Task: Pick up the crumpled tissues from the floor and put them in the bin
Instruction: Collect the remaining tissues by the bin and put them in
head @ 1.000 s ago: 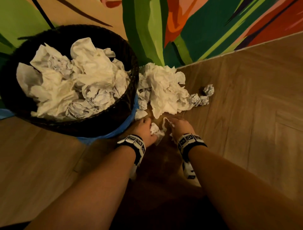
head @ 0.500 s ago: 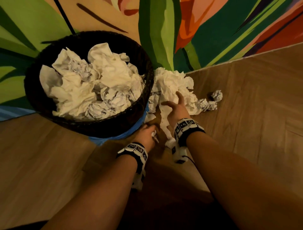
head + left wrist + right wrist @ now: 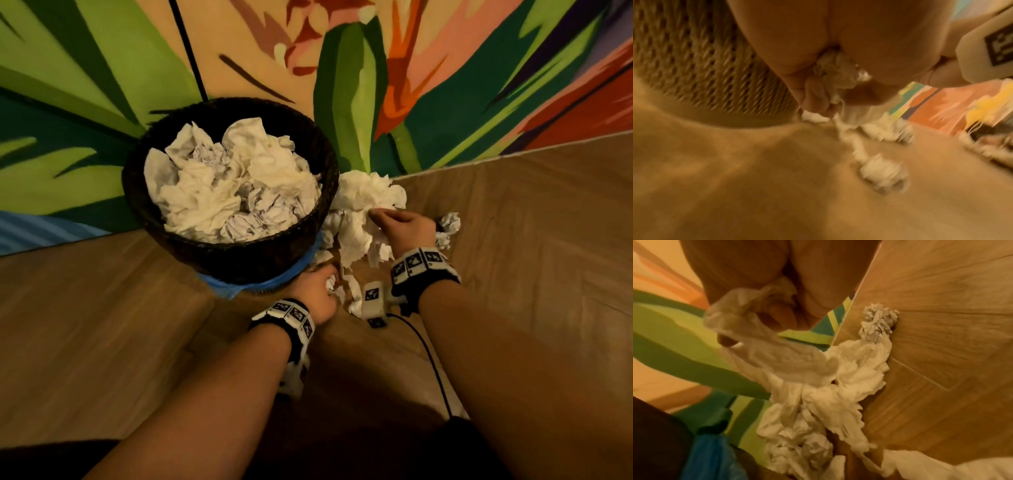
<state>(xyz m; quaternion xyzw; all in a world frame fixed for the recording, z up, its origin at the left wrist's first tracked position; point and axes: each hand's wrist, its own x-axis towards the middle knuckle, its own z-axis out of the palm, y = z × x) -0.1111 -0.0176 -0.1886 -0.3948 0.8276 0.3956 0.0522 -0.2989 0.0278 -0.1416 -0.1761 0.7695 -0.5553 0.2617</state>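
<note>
Head view: both hands [image 3: 318, 291] [image 3: 404, 226] on crumpled tissues [image 3: 363, 202], no legible writing

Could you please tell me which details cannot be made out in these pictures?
- Head view: bin depth, hidden under tissues.
- Head view: left hand fingers, tucked beneath.
- Left wrist view: floor tissues, motion-blurred.
- Right wrist view: right hand fingertips, veiled by held tissue.

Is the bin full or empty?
Full. The bin is heaped with crumpled tissues up to its rim, seen from the head view. More tissues on the floor lie beside it.
</note>
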